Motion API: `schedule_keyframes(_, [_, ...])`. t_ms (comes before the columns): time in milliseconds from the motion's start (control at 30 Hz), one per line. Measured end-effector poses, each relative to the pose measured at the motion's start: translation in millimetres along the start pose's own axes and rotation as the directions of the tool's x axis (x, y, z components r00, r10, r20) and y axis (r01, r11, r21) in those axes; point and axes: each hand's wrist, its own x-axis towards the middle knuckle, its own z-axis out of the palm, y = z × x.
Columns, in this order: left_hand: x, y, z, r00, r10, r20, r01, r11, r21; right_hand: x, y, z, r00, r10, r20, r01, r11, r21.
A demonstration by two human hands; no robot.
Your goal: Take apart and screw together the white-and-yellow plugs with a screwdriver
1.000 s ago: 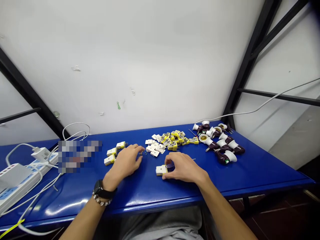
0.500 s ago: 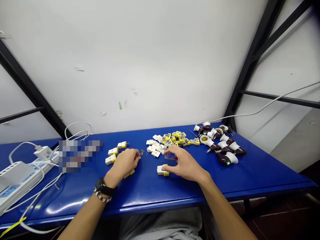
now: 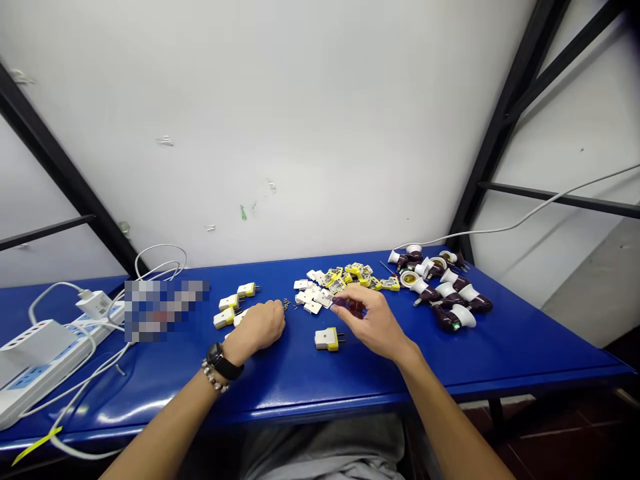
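Observation:
My right hand (image 3: pixel 370 317) is shut on a small screwdriver with a dark purple handle (image 3: pixel 349 305), its tip near the edge of a pile of white and yellow plug parts (image 3: pixel 335 283). Below that hand, a white-and-yellow two-pin plug (image 3: pixel 327 339) lies alone on the table, untouched. My left hand (image 3: pixel 260 325) is curled over a white plug (image 3: pixel 239 319), which is mostly hidden. Just beyond its fingers are tiny metal screws (image 3: pixel 286 305). Two more plugs (image 3: pixel 233 300) lie to its left.
A heap of maroon-and-white lamp holders (image 3: pixel 440 287) lies at the right of the blue table (image 3: pixel 475 360). A white power strip (image 3: pixel 35 360), cables and a pixelated patch (image 3: pixel 165 310) are at the left. Black steel struts (image 3: pixel 505 127) flank the wall.
My right hand has let go of the plug and risen toward the pile with the screwdriver. The plug now lies free, and my left hand has shifted left, taking the white plug along.

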Motion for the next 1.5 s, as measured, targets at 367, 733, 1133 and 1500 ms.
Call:
schedule_keyframes(367, [-13.6, 41.3, -19.1, 0.967, -0.168, -0.192, -0.161, 0.179, -0.971, -1.3, -7.7, 5.0, 0.862, 0.102, -0.497, 0.079, 0.94, 0.331])
schedule_keyframes(733, [-10.5, 75.1, -13.8, 0.96, -0.266, 0.087, -0.078, -0.551, -0.831, 2.4, -17.3, 16.8, 0.842, 0.228, -0.488, 0.105, 0.819, 0.564])
schedule_keyframes(1133, [-8.4, 74.2, -3.8, 0.97, -0.234, 0.068, -0.055, -0.48, -0.875, -1.0, -21.0, 21.9, 0.867, 0.236, -0.438, 0.005, 0.877, 0.481])
schedule_keyframes(1500, [-16.1, 77.9, -4.9, 0.924, -0.221, -0.313, -0.282, 0.163, -0.946, 1.6, -15.1, 8.4, 0.909, 0.242, -0.34, -0.035, 0.856, 0.516])
